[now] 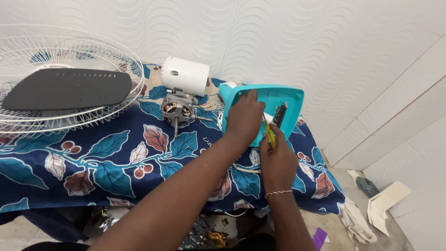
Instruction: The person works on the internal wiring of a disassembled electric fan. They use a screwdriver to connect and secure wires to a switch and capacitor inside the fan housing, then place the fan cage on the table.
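The left hand (244,118) fingers press on the turquoise fan housing (278,100) while the right hand (278,160) beside it pinches a yellow screwdriver (270,134).

Two bare forearms enter from the lower edge of the view, neither covered by a sleeve as far as the frame shows. The left hand (243,120) wears no ring, watch or band that can be made out, and its wrist is plain. The right hand (278,160) is set off by a thin twisted thread bracelet (278,193) of pale and reddish strands, which circles the wrist just below the hand; no other ornament or marking is visible.
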